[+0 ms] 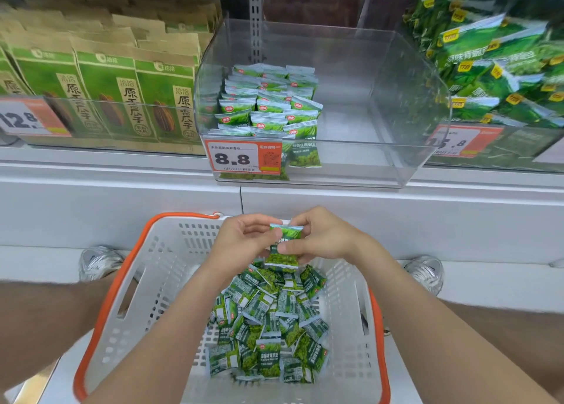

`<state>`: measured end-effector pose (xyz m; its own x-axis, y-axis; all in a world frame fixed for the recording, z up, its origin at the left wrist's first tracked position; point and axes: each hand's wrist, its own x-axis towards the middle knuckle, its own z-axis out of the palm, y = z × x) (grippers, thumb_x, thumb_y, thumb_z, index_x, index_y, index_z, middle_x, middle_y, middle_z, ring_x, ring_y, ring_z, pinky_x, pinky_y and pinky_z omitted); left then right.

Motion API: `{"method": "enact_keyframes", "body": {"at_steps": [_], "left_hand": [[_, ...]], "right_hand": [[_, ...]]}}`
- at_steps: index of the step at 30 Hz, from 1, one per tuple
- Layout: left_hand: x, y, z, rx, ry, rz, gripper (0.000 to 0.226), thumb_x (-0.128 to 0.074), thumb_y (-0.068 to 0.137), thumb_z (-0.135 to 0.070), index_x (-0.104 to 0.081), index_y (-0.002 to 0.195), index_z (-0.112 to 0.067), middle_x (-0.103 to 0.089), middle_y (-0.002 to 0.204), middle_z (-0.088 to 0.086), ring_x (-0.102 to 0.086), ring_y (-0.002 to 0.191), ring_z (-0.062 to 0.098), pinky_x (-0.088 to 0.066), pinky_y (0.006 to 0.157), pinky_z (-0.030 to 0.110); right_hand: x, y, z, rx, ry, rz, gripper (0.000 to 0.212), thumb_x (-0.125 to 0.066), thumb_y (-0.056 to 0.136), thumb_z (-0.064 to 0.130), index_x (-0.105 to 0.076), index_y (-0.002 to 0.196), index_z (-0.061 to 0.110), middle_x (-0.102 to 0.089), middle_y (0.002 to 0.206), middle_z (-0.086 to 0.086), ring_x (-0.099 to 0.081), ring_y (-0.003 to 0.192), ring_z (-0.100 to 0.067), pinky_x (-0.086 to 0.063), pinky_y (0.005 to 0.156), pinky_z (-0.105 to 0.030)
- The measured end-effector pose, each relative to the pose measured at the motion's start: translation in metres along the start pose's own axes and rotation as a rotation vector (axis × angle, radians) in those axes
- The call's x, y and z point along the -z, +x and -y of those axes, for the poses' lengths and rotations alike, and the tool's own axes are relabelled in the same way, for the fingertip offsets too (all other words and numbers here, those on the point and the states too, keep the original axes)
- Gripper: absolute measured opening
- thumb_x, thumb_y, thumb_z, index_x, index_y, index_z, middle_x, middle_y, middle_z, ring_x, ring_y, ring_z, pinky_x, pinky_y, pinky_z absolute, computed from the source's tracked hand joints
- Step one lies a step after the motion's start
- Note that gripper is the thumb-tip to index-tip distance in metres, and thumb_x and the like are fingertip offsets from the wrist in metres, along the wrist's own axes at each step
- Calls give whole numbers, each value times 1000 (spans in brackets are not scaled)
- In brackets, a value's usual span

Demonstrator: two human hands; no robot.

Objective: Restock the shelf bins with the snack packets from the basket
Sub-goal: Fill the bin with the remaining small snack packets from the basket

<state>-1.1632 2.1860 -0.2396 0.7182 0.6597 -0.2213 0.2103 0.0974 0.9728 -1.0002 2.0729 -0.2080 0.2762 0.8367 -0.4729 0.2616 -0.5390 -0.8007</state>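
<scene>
Two hands meeting, left hand (pixel 241 241) and right hand (pixel 326 238) both pinching one green snack packet (pixel 288 234) upright, loose packets (pixel 268 321) heaped in the white basket (pixel 174 269) just below, clear shelf bin (pixel 366 98) farther off, stacked packets (pixel 268 107) filling its left side.

Left hand (pixel 244 242) and right hand (pixel 322 238) meet, fingers curled, forearms outstretched.

Between the fingers (pixel 290 247), the packet (pixel 288 233) is green with white edges. Below them, loose packets (pixel 268 321) are green, the slotted basket (pixel 171 269) white with an orange rim.
</scene>
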Motion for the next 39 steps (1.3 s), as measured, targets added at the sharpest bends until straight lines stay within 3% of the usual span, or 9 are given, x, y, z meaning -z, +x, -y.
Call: {"method": "enact_keyframes", "body": {"at_steps": [7,12,17,20,23,28,31,35,39], "left_hand": [[-17,-13,-76,-652,357,-267,19,-58,90,-16,-70,75,-17,-64,63,-4,-56,55,10,-42,54,30],[-22,-25,-128,-1074,503,-625,15,-57,97,-2,-69,107,-2,-68,97,7,-63,88,27,-49,78,41],[-12,-14,-133,-860,853,-603,29,-61,87,-17,-69,115,-17,-66,110,-2,-57,113,26,-39,99,44],[-8,-13,-132,-678,1093,-517,44,-54,78,-29,-66,119,-21,-67,111,-2,-54,114,28,-34,102,44],[-5,-11,-136,-591,1220,-484,48,-49,76,-31,-66,120,-24,-68,112,-2,-53,113,29,-31,99,42],[-3,-9,-141,-541,1276,-454,48,-45,75,-32,-69,116,-27,-70,110,-5,-54,110,28,-30,93,41],[-2,-8,-146,-514,1281,-427,45,-43,75,-36,-70,110,-28,-70,110,-7,-52,113,26,-32,91,43],[-1,-7,-149,-504,1272,-421,49,-46,72,-39,-71,113,-29,-69,113,-8,-50,117,25,-30,91,42],[-3,-7,-145,-517,1257,-436,53,-48,69,-40,-70,116,-27,-68,115,-8,-50,118,26,-30,94,42]], "right_hand": [[36,-59,120,14,-760,26,34,-87,81,29,-67,107,22,-69,63,6,-74,56,-13,-51,54,-22],[79,-110,163,217,-699,-127,28,-83,84,26,-68,108,30,-71,64,3,-73,55,-15,-55,54,-28],[98,-89,151,570,-171,-497,18,-79,90,17,-74,107,17,-76,88,-19,-69,68,-29,-62,69,-50],[98,-51,130,509,-390,-698,36,-76,89,41,-72,119,23,-77,106,1,-73,89,-26,-59,87,-48],[94,-35,128,353,-511,-615,47,-77,90,42,-68,134,26,-70,129,2,-71,93,-25,-55,98,-41],[112,-31,148,204,-577,-449,44,-84,87,27,-70,129,25,-66,113,-3,-75,67,-20,-61,65,-31],[116,-25,153,106,-645,-358,39,-87,84,24,-72,120,25,-67,113,-3,-77,75,-20,-59,71,-26],[107,-13,155,53,-614,-308,39,-97,71,22,-70,100,23,-65,110,0,-72,72,-11,-43,43,-7],[99,-11,156,56,-547,-434,49,-103,59,27,-71,93,14,-65,98,-7,-74,58,-19,-52,44,-18]]}}
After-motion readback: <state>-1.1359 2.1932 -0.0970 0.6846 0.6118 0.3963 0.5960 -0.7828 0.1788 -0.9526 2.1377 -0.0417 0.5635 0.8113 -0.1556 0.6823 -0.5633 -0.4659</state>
